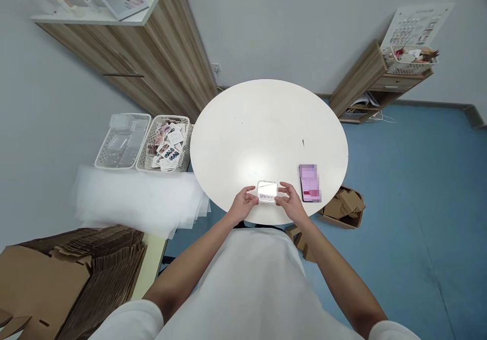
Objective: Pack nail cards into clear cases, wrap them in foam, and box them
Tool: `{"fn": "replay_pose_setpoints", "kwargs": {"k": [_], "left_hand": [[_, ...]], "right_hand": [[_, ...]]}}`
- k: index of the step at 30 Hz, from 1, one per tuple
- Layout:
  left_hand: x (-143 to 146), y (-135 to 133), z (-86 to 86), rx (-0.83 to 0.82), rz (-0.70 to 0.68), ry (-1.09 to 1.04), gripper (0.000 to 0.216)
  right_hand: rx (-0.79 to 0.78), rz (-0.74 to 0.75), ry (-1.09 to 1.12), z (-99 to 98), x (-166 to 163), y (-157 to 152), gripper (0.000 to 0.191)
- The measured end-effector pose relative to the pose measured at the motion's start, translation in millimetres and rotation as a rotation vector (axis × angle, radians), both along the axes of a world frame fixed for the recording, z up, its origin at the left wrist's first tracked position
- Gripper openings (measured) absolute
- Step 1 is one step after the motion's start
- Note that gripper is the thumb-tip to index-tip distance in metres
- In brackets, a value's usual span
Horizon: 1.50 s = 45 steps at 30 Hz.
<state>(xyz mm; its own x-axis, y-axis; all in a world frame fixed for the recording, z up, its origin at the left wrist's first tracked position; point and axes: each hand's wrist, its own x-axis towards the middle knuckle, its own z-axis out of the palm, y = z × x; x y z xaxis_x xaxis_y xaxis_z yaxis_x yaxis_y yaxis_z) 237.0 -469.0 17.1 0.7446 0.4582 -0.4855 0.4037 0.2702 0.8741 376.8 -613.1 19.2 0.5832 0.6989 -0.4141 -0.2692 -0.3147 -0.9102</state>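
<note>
A small clear plastic case (267,191) is near the front edge of the round white table (262,111), with a bright reflection on its top. Pinkish shapes show in a row along its near side; they are too small to name. My left hand (244,204) grips the left side of the case, thumb at its lower corner. On the opposite side my right hand (291,204) holds the right edge, its thumb low and its fingers a little raised. Whether the case touches the tabletop I cannot tell. To the right of my right hand lies a phone (310,183) with a pink, pixelated screen.
Left of the table are a basket of printed cards (167,144), a basket of clear plastic boxes (124,142), white translucent sheets (140,195) and stacked flat cardboard (45,284). An open carton (344,208) of small brown boxes stands on the floor at right. Wooden cabinets (178,51) stand behind.
</note>
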Motion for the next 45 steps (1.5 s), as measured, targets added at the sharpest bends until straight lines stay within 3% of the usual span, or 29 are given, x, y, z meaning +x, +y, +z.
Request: {"fn": "replay_pose_setpoints", "kwargs": {"k": [5,9,13,21,31,37,45], "left_hand": [[-19,32,6.2,0.054,-0.009,-0.059,0.064],[-39,65,7.3,0.177,-0.028,-0.066,0.052],[-58,98,1.7,0.27,-0.007,-0.03,0.046],[-83,163,-21.2,0.369,0.046,0.071,0.047],[-69,235,-56.7,0.355,0.052,0.16,0.052],[-58,255,-76.9,0.384,0.067,0.195,0.053],[-56,255,-76.7,0.388,0.123,0.136,0.056]], "right_hand": [[0.008,0.314,-0.305,13.5,-7,33,0.062],[-0.008,0.445,-0.503,14.2,-20,72,0.057],[-0.054,0.442,-0.582,6.4,-39,116,0.051],[-0.191,0.488,-0.58,-14.7,-66,194,0.068],[-0.214,0.486,-0.578,-49.9,-65,276,0.069],[-0.202,0.473,-0.587,-62.6,-60,304,0.068],[-0.208,0.441,-0.63,-68.2,-61,315,0.065]]}}
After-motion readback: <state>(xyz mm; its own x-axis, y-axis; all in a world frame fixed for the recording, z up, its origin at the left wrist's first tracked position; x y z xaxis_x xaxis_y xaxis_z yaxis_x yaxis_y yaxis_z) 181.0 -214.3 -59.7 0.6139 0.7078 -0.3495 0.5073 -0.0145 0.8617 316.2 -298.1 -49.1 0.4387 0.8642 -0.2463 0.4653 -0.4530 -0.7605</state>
